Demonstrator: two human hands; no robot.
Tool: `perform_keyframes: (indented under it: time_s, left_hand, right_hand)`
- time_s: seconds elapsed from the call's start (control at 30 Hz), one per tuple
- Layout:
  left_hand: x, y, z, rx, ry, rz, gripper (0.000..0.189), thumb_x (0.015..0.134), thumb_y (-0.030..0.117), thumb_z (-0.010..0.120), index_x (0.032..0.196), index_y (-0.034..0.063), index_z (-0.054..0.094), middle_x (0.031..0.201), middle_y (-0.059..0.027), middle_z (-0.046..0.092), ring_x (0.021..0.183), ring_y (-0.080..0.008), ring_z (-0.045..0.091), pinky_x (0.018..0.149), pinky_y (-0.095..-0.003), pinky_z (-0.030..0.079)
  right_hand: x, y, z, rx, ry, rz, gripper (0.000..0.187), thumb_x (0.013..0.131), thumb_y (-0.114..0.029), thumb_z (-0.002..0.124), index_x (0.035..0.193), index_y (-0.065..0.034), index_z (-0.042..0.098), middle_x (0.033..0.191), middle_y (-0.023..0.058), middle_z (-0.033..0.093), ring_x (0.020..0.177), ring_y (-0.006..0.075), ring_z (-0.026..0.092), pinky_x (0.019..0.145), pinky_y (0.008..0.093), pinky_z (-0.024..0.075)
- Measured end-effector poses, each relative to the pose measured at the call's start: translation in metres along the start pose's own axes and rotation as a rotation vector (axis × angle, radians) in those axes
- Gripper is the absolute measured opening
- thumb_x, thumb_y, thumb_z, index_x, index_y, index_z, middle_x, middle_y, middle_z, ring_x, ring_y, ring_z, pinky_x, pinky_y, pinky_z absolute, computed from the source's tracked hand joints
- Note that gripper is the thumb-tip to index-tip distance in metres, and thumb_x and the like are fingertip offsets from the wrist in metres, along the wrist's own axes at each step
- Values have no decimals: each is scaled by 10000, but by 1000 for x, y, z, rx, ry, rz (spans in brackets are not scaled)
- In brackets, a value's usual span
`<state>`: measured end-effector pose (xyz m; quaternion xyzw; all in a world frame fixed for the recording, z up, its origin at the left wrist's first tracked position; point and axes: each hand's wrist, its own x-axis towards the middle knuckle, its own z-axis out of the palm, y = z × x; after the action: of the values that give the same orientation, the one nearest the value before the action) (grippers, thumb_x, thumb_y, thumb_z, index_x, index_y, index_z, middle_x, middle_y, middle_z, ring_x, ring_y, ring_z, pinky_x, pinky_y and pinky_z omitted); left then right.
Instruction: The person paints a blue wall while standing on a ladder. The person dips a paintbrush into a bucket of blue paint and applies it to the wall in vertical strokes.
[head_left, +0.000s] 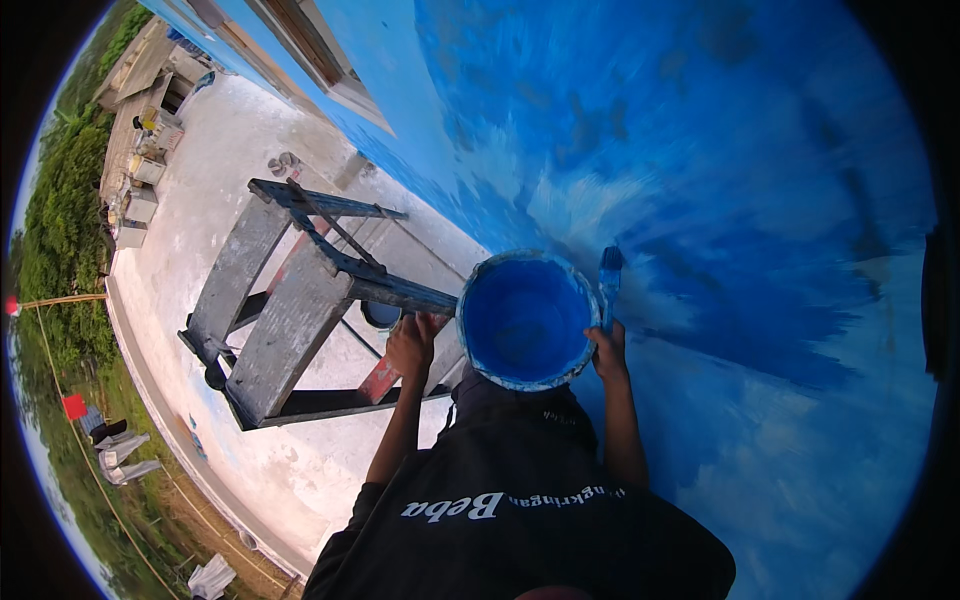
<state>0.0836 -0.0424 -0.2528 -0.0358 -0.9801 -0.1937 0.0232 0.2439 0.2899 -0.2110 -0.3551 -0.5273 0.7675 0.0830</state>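
Observation:
A round bucket (525, 319) with blue paint inside and a paint-crusted rim is in front of my body. Just right of it, my right hand (609, 349) grips a paintbrush (610, 281), its blue-coated bristles pointing away from me at the painted wall (720, 315); whether they touch it I cannot tell. My left hand (411, 345) is closed at the rail of a ladder (401, 289), left of the bucket. How the bucket is supported is hidden.
The ladder's broad, worn steps (289, 337) stretch leftward over a pale concrete floor (202, 161). A dark pail (381, 313) shows below the ladder. Several containers (146, 171) stand along the far left edge, near a low parapet (142, 375). A window frame (322, 52) is set in the wall.

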Motion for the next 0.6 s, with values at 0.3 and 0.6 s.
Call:
perform_keyframes:
  time_s: [0.3, 0.6]
  left_hand:
    - [1, 0, -2, 26, -12, 22, 400, 962, 369, 448, 732, 79, 599, 700, -189, 652, 620, -399, 635, 563, -509, 483]
    - [24, -20, -10, -7, -364, 144, 378, 953, 390, 445, 881, 87, 660, 696, -242, 643, 668, -452, 644, 594, -554, 507]
  right_hand:
    - [2, 28, 5, -41, 123, -6, 110, 770, -80, 626, 829, -22, 554, 758, 32, 531, 716, 152, 533, 681, 357, 428]
    - [7, 28, 5, 28, 192, -8, 109, 767, -43, 618, 857, -10, 566, 790, 54, 552, 735, 159, 546, 713, 371, 447]
